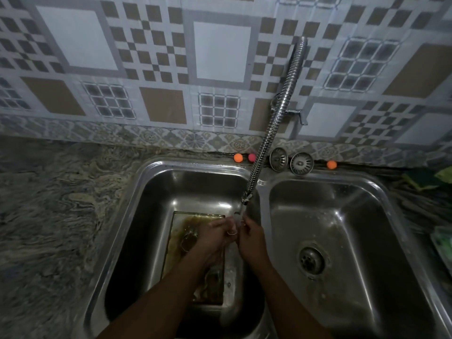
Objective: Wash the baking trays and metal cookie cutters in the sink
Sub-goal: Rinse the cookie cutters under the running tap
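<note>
Head camera: two hands hold a small metal cutter under a running tap over a double sink

Head view looks straight down on a steel double sink set in a mottled stone counter (pixel 49 204). Lighting is dim. Both forearms reach up from the bottom edge into the left basin (pixel 151 216).

The left hand (pixel 215 237) and right hand (pixel 252 241) meet fingertip to fingertip just below the tap nozzle (pixel 244 204). Both have their fingers curled, pinching a small cookie cutter (pixel 232 231) between them. It shows as a thin metal ring, and its exact shape is too small to tell. Water runs down over it.

Under the hands, a rectangular baking tray (pixel 171 241) lies flat on the floor of the left basin, holding brownish water. A thin wire outline sits in that water beside the left hand, a sunken cutter (pixel 188 241). More metal glints nearer the wrist, but it is too blurred to name.

A flexible ribbed metal hose (pixel 274 123) arcs from the patterned tiled wall (pixel 220 52) down to the nozzle.

The right basin (pixel 342 216) is wet, with a round drain (pixel 311 260) in its floor. On the ledge behind the sink stand two metal strainer plugs (pixel 278 159) (pixel 301 163). Along the same ledge sit an orange ball (pixel 238 157), a pink ball (pixel 252 157) touching the hose's line, and another orange ball (pixel 331 164) farther right. Green items (pixel 415 179) lie at the far right edge, too dark to identify.
</note>
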`<action>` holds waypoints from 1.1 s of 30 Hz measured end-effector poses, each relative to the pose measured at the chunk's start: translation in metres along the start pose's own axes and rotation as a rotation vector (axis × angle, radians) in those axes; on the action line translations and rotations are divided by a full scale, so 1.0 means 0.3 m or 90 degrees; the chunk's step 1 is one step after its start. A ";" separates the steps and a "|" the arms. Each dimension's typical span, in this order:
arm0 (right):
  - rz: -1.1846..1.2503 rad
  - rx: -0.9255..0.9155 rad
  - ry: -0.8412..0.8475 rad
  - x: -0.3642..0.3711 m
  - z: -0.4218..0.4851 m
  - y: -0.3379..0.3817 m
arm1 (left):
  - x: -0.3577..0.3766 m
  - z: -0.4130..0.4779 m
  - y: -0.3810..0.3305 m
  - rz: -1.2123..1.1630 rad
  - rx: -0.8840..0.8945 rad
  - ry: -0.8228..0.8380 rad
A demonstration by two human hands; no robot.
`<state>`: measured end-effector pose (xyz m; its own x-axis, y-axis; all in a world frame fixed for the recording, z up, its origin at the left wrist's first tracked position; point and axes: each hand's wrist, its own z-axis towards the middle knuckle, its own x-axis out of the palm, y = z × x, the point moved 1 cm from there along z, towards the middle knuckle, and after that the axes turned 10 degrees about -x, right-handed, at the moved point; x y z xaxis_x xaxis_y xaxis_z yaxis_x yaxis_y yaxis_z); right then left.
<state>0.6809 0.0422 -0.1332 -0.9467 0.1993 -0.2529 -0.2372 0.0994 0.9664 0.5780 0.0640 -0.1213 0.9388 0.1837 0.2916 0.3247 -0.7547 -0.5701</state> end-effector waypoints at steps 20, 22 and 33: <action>0.036 -0.133 -0.180 -0.073 -0.035 0.056 | 0.112 -0.015 -0.043 0.578 0.268 0.000; 0.058 -0.113 -0.183 -0.089 -0.036 0.052 | 0.118 -0.011 -0.055 0.599 0.316 0.003; 0.037 -0.075 -0.209 -0.026 0.009 0.070 | 0.079 -0.082 -0.082 0.231 0.103 0.101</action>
<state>0.6839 0.0455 -0.1110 -0.8434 0.5063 -0.1799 -0.2262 -0.0308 0.9736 0.5896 0.0715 -0.0815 0.9701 -0.1845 0.1580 0.0030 -0.6413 -0.7673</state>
